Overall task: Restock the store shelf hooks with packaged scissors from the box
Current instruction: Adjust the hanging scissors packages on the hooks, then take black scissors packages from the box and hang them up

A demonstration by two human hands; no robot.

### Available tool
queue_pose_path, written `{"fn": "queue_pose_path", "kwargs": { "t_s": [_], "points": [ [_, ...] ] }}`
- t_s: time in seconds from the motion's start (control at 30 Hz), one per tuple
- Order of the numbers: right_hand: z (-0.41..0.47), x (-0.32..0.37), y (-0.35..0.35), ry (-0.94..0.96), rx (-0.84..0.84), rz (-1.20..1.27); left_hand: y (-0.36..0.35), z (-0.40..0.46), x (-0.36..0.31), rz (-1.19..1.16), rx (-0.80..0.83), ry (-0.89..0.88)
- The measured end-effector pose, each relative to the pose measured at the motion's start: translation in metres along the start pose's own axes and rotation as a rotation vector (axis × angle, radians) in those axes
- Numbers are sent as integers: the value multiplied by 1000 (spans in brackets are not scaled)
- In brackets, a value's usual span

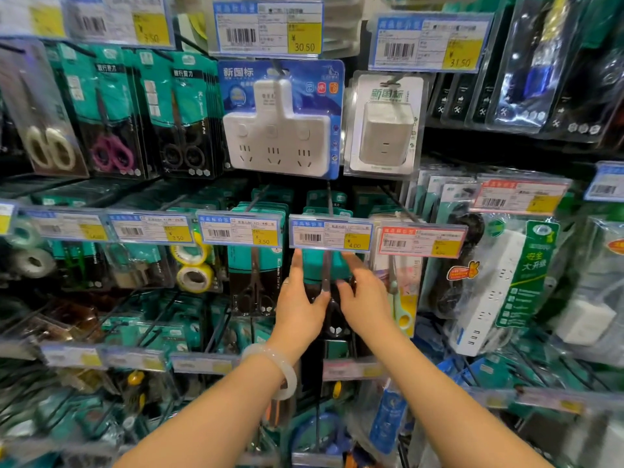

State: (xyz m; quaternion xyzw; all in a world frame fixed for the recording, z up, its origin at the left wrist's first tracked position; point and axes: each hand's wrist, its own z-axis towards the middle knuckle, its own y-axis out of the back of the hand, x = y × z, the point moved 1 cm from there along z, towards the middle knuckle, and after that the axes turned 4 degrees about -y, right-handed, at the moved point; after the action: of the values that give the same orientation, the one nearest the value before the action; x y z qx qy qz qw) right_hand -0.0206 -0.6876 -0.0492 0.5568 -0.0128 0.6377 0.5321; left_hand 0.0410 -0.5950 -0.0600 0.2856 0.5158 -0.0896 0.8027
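A teal and black pack of scissors (327, 282) hangs at the hook (329, 201) under the 4.00 price tag (330, 235). My left hand (299, 304), with a pale bangle on its wrist, grips the pack's left edge. My right hand (363, 300) grips its right edge, fingers reaching up behind the tag. The pack's top is hidden behind the tag, so I cannot see whether it sits on the hook. A matching pack (255, 282) hangs on the hook to the left. The box is not in view.
White power adapters (278, 130) hang above. More scissors packs (114, 113) fill the upper left hooks. Tape rolls (194, 268) hang at the left, a power strip (489, 292) at the right. Bare wire hooks and blurred goods (162, 325) stick out below.
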Motion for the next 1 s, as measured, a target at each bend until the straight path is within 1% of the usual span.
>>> {"fn": "queue_pose_path", "kwargs": {
  "t_s": [0.1,0.23,0.4,0.47,0.53,0.67,0.8,0.9,1.0],
  "points": [
    [11,1,-5,-10,16,-179,0,4,-4,110,102,56],
    [12,1,-7,-53,118,-372,1,-4,4,276,193,96],
    [-25,-6,-10,-66,245,-407,-3,-34,9,528,166,-38],
    [-45,-17,-3,-41,257,-456,-8,-45,4,641,207,-141],
    [-64,-32,12,-59,245,-540,-20,-53,-2,709,307,-250],
    [-104,-66,60,-231,215,-716,-66,-70,-13,770,529,-417],
    [-147,-98,111,-501,252,-863,-125,-98,-30,793,732,-516],
    [-179,-123,146,-633,244,-887,-162,-122,-42,777,832,-609],
    [-206,-150,179,-724,205,-877,-198,-140,-56,754,904,-698]
  ]
}}
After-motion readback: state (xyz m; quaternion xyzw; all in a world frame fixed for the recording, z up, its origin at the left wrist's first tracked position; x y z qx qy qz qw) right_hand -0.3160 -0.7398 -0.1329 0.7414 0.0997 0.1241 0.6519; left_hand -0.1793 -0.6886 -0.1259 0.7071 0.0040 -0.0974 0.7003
